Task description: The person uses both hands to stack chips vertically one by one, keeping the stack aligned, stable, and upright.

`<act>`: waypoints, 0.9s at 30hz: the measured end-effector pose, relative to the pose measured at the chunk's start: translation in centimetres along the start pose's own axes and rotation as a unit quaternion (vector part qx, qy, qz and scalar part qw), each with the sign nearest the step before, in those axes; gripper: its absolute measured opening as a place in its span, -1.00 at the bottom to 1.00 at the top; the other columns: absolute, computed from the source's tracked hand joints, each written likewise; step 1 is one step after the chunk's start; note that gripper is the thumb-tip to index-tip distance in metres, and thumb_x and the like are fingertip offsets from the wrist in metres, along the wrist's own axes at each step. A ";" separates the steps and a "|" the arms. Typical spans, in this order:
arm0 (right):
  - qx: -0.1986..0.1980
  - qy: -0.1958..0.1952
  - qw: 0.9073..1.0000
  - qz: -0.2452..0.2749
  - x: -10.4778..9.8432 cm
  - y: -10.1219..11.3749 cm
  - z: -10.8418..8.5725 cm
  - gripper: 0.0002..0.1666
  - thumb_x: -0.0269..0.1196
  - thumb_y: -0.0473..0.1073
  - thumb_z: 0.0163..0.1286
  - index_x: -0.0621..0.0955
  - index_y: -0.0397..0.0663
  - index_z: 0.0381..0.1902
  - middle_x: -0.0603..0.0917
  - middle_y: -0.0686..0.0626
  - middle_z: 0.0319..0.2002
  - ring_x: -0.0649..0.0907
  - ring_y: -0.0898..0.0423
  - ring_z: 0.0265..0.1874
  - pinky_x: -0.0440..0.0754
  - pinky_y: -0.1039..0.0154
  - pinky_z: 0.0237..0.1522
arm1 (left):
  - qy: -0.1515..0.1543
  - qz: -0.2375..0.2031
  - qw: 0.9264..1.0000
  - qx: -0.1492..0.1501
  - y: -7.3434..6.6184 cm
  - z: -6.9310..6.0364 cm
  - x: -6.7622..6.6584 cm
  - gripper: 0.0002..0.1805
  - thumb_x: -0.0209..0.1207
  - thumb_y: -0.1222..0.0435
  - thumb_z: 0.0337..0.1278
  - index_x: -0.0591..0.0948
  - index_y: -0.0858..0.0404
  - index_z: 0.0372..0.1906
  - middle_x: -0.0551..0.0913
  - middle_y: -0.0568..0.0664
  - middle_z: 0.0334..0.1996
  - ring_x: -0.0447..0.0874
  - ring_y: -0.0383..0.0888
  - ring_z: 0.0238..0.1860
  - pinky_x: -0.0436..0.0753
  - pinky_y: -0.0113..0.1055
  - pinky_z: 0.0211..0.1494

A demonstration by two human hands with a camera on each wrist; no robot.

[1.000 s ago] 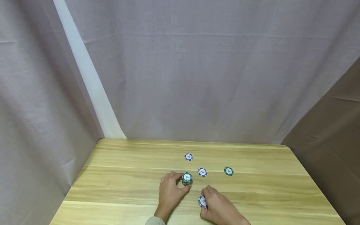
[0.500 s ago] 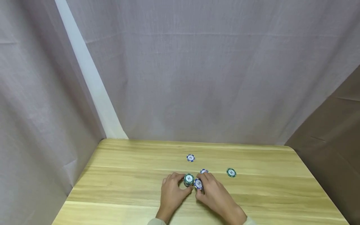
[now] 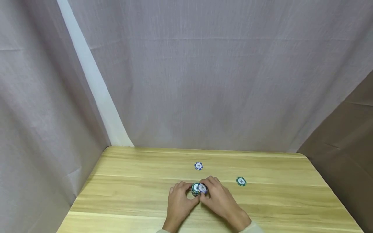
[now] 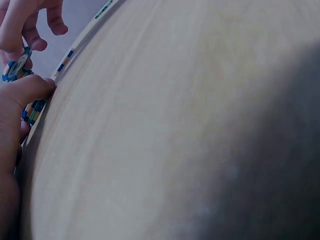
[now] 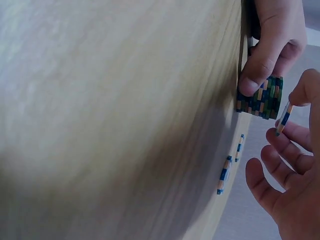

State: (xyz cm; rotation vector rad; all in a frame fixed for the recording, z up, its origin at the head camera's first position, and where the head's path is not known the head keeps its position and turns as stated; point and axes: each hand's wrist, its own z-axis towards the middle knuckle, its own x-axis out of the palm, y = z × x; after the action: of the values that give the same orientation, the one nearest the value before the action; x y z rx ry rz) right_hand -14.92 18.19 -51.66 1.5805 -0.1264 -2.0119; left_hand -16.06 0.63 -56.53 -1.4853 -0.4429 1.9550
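Note:
My left hand (image 3: 180,200) grips a stack of poker chips (image 5: 260,102) standing on the table, its thumb and fingers round the sides. A green-edged chip marked 20 (image 3: 195,187) tops the stack. In my right hand (image 3: 219,199), thumb and forefinger pinch a single blue poker chip (image 3: 202,188) marked 10. In the head view this chip partly covers the stack's top; the right wrist view shows it tilted, just above the stack and off to one side. The right hand's other fingers (image 5: 265,187) spread loosely.
On the wooden table (image 3: 122,181), a blue chip (image 3: 198,166) lies flat behind the stack and a green chip (image 3: 241,181) to the right. The right wrist view shows two flat blue-edged chips, the closer chip (image 5: 224,175) among them. Grey curtains (image 3: 218,81) surround the table.
My right hand has carried the blue chip forward and left, from near the front to the stack. It now hides another blue chip in the head view. My left hand stays at the stack.

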 end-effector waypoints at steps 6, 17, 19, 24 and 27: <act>-0.015 -0.007 1.000 0.000 0.3 0.3 0.3 -0.53 0.42 -0.11 0.19 0.71 -0.07 0.09 0.67 0.12 -0.05 0.62 0.21 -0.05 0.74 0.16 -0.04 | -0.007 0.008 1.000 0.006 0.2 -0.1 0.1 -0.45 0.55 -0.14 -0.07 0.81 0.11 -0.04 0.76 -0.20 -0.19 0.67 -0.20 -0.11 0.53 -0.18 0.04; -0.040 -0.023 0.999 -0.017 0.7 0.5 0.7 -0.46 0.46 -0.09 0.20 0.68 -0.07 0.15 0.74 0.08 -0.03 0.66 0.16 -0.07 0.73 0.05 0.08 | -0.015 0.011 1.000 0.009 0.2 -0.1 0.3 -0.49 0.57 -0.04 -0.12 0.82 0.12 -0.03 0.75 -0.22 -0.20 0.67 -0.20 -0.11 0.47 -0.25 -0.05; -0.030 -0.017 0.999 -0.012 0.8 0.5 0.6 -0.45 0.46 -0.07 0.22 0.68 -0.05 0.18 0.74 0.09 0.00 0.66 0.16 -0.05 0.74 0.08 0.03 | -0.019 0.012 1.000 0.014 0.2 -0.1 0.3 -0.48 0.58 -0.05 -0.12 0.82 0.12 -0.04 0.75 -0.22 -0.20 0.67 -0.21 -0.12 0.47 -0.25 -0.05; -0.015 -0.010 1.000 -0.008 0.9 0.4 0.3 -0.43 0.46 -0.05 0.27 0.66 -0.04 0.23 0.73 0.08 0.06 0.67 0.13 0.02 0.74 0.07 0.00 | -0.021 0.010 1.000 0.019 0.2 -0.1 0.3 -0.48 0.58 -0.05 -0.13 0.82 0.13 -0.05 0.75 -0.21 -0.21 0.67 -0.20 -0.13 0.46 -0.26 -0.07; -0.014 -0.008 1.000 -0.007 0.9 0.4 0.1 -0.43 0.45 -0.05 0.30 0.65 -0.07 0.24 0.73 0.05 0.06 0.68 0.08 0.05 0.71 -0.01 0.12 | -0.012 0.007 1.000 0.012 0.2 -0.2 0.3 -0.47 0.57 -0.06 -0.11 0.82 0.13 -0.03 0.76 -0.21 -0.19 0.68 -0.20 -0.11 0.47 -0.25 -0.04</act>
State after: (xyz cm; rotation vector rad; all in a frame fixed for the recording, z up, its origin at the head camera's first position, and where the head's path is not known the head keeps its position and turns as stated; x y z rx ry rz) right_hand -14.98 17.36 -52.23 1.5532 -0.0935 -2.0286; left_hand -16.03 0.66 -56.94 -1.4542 -0.4199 1.9839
